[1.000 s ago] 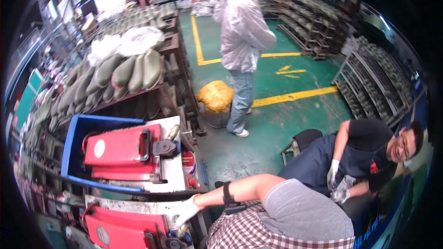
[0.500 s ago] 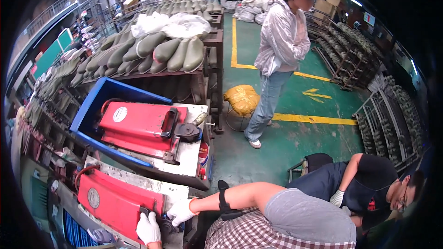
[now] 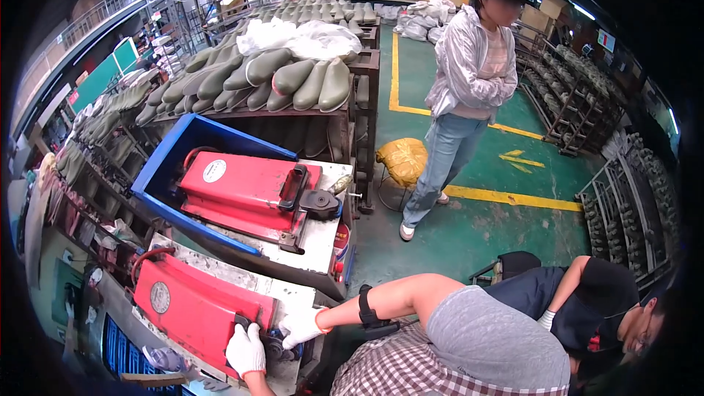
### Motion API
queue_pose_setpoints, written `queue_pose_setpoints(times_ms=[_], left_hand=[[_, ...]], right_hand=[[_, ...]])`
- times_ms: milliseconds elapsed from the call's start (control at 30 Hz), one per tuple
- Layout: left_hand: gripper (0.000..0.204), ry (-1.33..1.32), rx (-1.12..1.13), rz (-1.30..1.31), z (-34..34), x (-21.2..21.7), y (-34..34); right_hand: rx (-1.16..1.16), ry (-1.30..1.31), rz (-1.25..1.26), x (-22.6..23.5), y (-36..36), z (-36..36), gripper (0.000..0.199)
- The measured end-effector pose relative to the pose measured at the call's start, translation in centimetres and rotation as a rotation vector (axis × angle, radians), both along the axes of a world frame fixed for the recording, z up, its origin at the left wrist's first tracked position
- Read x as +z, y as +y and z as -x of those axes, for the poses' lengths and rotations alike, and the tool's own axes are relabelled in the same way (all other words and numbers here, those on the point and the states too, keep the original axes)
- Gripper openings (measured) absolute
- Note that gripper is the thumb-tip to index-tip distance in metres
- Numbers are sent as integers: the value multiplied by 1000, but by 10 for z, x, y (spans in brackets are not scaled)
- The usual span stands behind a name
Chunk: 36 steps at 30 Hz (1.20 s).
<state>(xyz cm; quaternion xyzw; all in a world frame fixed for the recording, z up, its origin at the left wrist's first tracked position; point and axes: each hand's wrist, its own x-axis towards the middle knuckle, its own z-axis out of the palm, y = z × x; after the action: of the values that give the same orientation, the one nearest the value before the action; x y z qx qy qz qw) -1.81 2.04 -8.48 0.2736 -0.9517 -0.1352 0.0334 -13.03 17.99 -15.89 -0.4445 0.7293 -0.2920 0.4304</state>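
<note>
A red machine cover (image 3: pixel 194 308) with a round pale badge sits on a worn white bench top at the lower left. My left hand (image 3: pixel 246 350), in a white knitted glove, is closed round the black handle (image 3: pixel 243 320) at the cover's right end. Just to its right, my right hand (image 3: pixel 301 326), gloved alike, has its fingers bent onto a black knob (image 3: pixel 276 345), partly hidden by the glove. A dark strap (image 3: pixel 367 306) circles my right forearm. Beyond stands a second red machine (image 3: pixel 238 187), with its own black handle and knob, in a blue surround (image 3: pixel 167 150).
Green boots (image 3: pixel 323 88) lie piled on a rack behind the machines. A person (image 3: pixel 469 81) stands with folded arms beside a yellow-wrapped stool (image 3: pixel 402 161). Another person (image 3: pixel 587 297) bends close on my right. Loaded racks (image 3: pixel 620 205) stand along the right side.
The view has turned a little, so the scene sits further right. Both of my hands stay at the near red machine. The standing person's head is tilted further down.
</note>
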Motion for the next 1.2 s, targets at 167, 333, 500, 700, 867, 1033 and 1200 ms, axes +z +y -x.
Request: queue_pose_setpoints(times_ms=[167,333,500,700,867,1033,1200], left_hand=[[42,7,15,-5,0,-1,1],[42,6,29,-13,1,1,3],[44,-7,23,14,-1,4,5],[57,-102,-9,-167,3,7,-13],[63,-310,43,-668,12,-2,-33],[68,-227,26,-476,10,-6,-29],[67,-229,24,-374,9,2,-22]], right_hand=[[-96,42,45,1,2,-3,54],[-49,27,-47,11,5,-2,65],[40,45,-44,14,6,3,71],[219,-64,-64,-1,-4,17,72],[274,153,3,4,-5,13,57],[174,307,6,23,10,-3,57],[122,384,48,27,15,-11,55]])
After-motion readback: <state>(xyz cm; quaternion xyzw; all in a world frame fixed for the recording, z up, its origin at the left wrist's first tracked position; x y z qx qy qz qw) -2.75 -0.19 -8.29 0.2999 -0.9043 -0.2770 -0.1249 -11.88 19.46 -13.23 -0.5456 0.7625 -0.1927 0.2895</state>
